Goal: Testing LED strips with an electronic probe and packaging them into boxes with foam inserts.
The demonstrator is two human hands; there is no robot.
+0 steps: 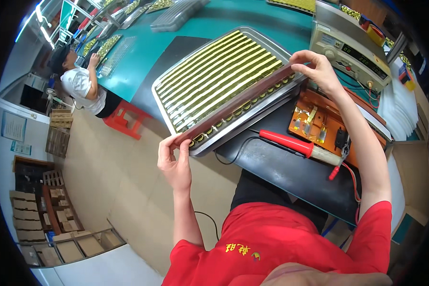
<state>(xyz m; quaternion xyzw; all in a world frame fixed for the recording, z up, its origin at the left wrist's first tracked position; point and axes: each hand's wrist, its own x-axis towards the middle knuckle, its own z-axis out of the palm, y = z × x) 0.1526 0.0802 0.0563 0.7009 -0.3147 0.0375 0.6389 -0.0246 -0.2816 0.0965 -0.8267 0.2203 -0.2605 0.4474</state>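
Note:
A long, thin brown strip [239, 105] stretches between my two hands, on edge along the near side of a clear plastic tray [160, 113]. My left hand [175, 163] pinches its near-left end between thumb and fingers, at the tray's corner. At the far-right end, my right hand [319, 72] pinches it the same way. Rows of small yellow-and-dark parts [214, 78] fill the tray behind the strip. One line of round parts [233, 114] shows on its near side. Other trays appear stacked underneath.
Right of the tray lie a red-and-white handled tool [291, 144] with a cable and an orange fixture [319, 121]. A bench instrument [352, 55] and white foam sheets [398, 107] stand farther right. At far left, a co-worker [83, 83] sits on a red stool [125, 119].

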